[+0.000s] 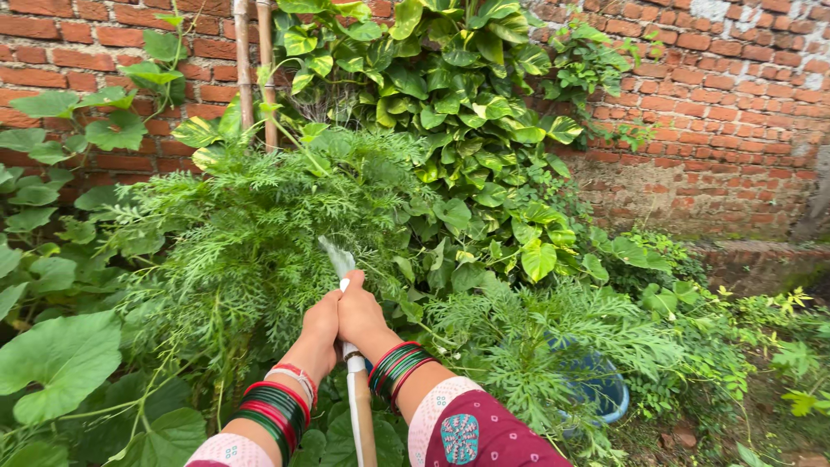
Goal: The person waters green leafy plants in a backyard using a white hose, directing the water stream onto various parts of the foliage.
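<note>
Hose (358, 406) clasped by both hands (341, 318), arms stretched forward

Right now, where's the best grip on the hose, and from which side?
Just behind the nozzle end, where both hands already wrap it: left hand and right hand on the hose. It runs up from below toward the feathery plants, so come from underneath, along its length. The free shaft lower down probably gives less control of the spray.

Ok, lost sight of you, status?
Both hands, left and right, closed on white hose. Water spraying into feathery plant. Nothing blocking.
</note>
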